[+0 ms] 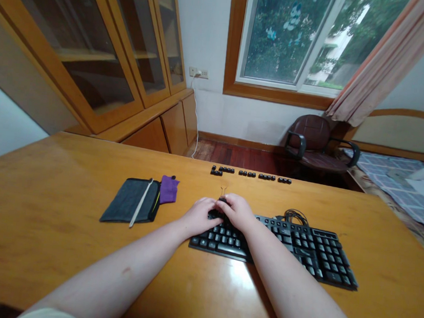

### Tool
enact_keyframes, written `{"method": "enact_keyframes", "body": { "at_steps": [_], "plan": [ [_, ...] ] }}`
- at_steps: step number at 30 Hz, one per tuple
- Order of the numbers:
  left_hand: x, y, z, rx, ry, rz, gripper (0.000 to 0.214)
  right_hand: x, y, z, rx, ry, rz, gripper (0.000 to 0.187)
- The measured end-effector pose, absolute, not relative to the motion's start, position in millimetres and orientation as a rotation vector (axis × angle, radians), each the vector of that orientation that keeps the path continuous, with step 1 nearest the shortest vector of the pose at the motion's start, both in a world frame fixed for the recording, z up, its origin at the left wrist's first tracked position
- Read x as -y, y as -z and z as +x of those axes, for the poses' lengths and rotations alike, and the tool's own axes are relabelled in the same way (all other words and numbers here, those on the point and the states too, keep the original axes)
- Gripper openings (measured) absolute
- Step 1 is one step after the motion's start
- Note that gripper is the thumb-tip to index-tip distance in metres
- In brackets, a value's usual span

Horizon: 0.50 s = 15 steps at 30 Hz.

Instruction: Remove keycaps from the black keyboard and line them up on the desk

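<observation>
The black keyboard (331,254) lies across the desk under my forearms. Over its upper left part my two hands meet. My right hand (237,212) has its fingers closed on a small dark tool with two thin wire prongs, seemingly a keycap puller (223,198), prongs pointing away from me. My left hand (200,216) is curled right beside it, thumb stretched toward the right fingers; what its fingertips grip is hidden. Beyond the hands, near the desk's far edge, stand loose black keycaps (247,174) in short groups.
On the left lie a dark grey pouch (125,201), a pale stick-like brush (141,203) across it, and a purple cloth (169,190) with a small black piece on top. A coiled cable (295,216) sits behind the keyboard. An office chair (311,140) stands beyond the desk (47,205).
</observation>
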State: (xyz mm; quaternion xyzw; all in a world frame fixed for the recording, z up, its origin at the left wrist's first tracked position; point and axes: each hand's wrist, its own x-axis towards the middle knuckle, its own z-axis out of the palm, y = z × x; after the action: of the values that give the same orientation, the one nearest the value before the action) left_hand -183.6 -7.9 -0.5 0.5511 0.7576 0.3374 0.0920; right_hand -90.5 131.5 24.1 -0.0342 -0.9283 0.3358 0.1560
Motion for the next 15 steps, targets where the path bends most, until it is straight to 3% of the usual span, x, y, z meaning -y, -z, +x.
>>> {"method": "enact_keyframes", "body": {
  "at_steps": [9, 15],
  "plan": [
    [9, -2, -184, -2.227, -0.905, 1.694, 0.035, -134, -18, -89, 2.544, -1.389, 0.099, 0.025],
    [10, 0, -185, -2.242, -0.894, 1.649, 0.042, -131, -14, -89, 2.463, -1.61, -0.155, 0.029]
  ]
}}
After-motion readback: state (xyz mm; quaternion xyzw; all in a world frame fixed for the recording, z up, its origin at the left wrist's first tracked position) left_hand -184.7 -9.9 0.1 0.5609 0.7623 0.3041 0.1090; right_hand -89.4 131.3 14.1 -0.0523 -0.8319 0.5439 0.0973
